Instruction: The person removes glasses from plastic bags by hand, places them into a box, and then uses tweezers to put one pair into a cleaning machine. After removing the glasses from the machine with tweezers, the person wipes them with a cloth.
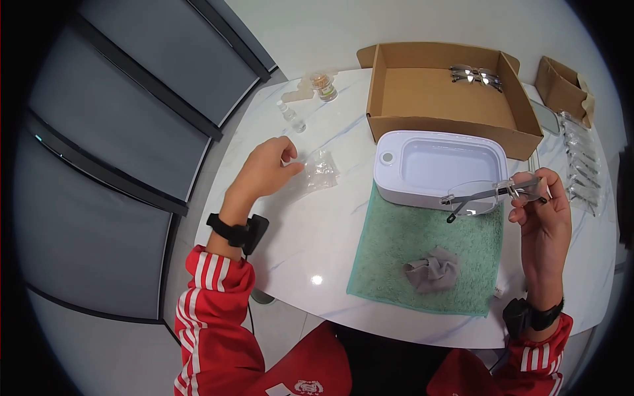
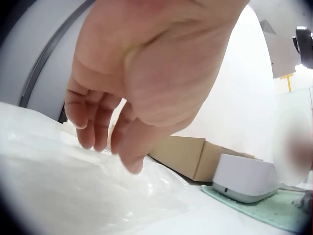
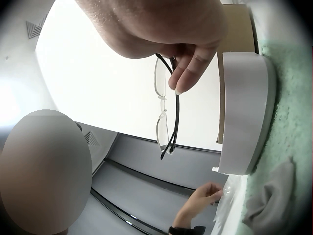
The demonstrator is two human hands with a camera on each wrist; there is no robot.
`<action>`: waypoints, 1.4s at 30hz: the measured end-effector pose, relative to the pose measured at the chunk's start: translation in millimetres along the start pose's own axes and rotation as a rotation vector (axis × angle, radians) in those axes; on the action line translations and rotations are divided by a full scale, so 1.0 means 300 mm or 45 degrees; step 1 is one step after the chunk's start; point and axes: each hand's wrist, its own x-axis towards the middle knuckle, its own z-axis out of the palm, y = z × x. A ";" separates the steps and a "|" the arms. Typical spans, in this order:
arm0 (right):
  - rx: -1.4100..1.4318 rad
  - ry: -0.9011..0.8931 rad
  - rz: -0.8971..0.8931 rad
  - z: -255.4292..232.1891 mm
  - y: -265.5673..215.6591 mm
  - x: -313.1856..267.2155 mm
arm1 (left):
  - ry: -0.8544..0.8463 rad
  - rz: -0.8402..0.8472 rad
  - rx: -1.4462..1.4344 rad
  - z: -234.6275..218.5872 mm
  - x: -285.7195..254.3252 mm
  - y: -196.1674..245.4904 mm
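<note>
A grey cloth lies nearest, on the green towel. Above its far right, the right hand's grip pinches the glasses: probably light and fragile, best held by the bridge. Left, the left hand's grip hangs apart near a clear bag on the marbled tabletop. Farther: box, pale wall.

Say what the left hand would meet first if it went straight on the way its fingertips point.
Most likely the clear plastic bag on the table, just ahead of the left hand; whether the two touch is unclear.
</note>
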 end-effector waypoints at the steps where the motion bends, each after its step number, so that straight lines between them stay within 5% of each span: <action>1: -0.008 -0.007 0.003 0.000 0.000 0.002 | 0.029 -0.147 -0.073 0.000 -0.002 0.029; 7: -0.010 -0.028 0.007 0.003 0.004 0.000 | -0.347 -0.257 -0.047 0.127 0.038 -0.044; 16: 0.003 -0.047 0.017 0.006 0.002 -0.002 | -0.443 -0.412 0.157 0.116 0.046 -0.010; 22: 0.001 -0.059 0.024 0.008 0.005 -0.001 | -0.429 -0.601 0.228 0.126 0.014 0.024; 29: 0.008 -0.086 0.055 0.016 -0.004 -0.007 | -0.282 -0.491 0.310 0.152 -0.006 0.017; 31: -0.015 -0.069 0.042 0.017 -0.010 -0.010 | 0.067 -0.382 0.428 0.080 -0.067 0.105; 32: -0.003 -0.097 0.043 0.016 -0.011 -0.010 | 0.071 -0.355 0.407 0.045 -0.089 0.169; 34: -0.021 -0.128 0.038 0.028 -0.011 -0.010 | 0.274 -0.273 -0.371 0.011 -0.130 0.276; 35: -0.010 -0.146 0.041 0.040 -0.011 -0.014 | 0.191 -0.008 -0.709 0.038 -0.141 0.273; 36: -0.001 -0.168 0.050 0.050 -0.010 -0.017 | 0.199 -0.009 -0.741 0.046 -0.154 0.300; 38: -0.020 -0.207 0.042 0.069 -0.006 -0.029 | -0.341 0.189 -1.406 0.042 -0.184 0.401; 42: -0.089 -0.269 -0.020 0.106 -0.025 -0.054 | -0.494 0.206 -1.662 0.064 -0.179 0.483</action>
